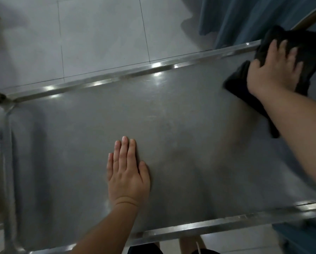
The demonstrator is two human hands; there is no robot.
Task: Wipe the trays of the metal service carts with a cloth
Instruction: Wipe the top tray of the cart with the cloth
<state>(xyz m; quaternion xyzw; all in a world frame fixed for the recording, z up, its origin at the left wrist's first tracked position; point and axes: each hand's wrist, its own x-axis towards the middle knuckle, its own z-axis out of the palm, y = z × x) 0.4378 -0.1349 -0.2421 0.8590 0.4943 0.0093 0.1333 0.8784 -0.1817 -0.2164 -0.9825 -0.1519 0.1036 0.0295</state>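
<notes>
- Head view: a metal service cart's top tray [84,114] fills most of the frame, seen from above, its grey sheet dull and faintly streaked.
- A raised, shiny rim [116,77] runs along the tray's far edge, with bright glints of light on it; a matching rim borders the near edge and the left end.
- The left hand [127,173] lies flat on the tray, near the middle and closer to the near rim. Its fingers are straight and close together, the thumb alongside, palm down on the metal, holding nothing.
- The right hand [276,70] is at the tray's far right corner, on top of a dark cloth [307,52]. The fingers are spread and bent over the bunched cloth, pressing it down against the rim and the tray; the thumb tucks into a fold on the left side, so the hand grasps the cloth.
- The cloth is black, crumpled under the palm, and part of it trails down along the right forearm onto the tray surface.
- Beyond the far rim lies a pale tiled floor [98,33] with thin dark grout lines.
- A blue-grey curtain [245,17] hangs at the upper right, behind the cloth's corner of the tray.
- At the bottom edge, below the near rim, the person's legs and dark shorts [144,250] show partly.
</notes>
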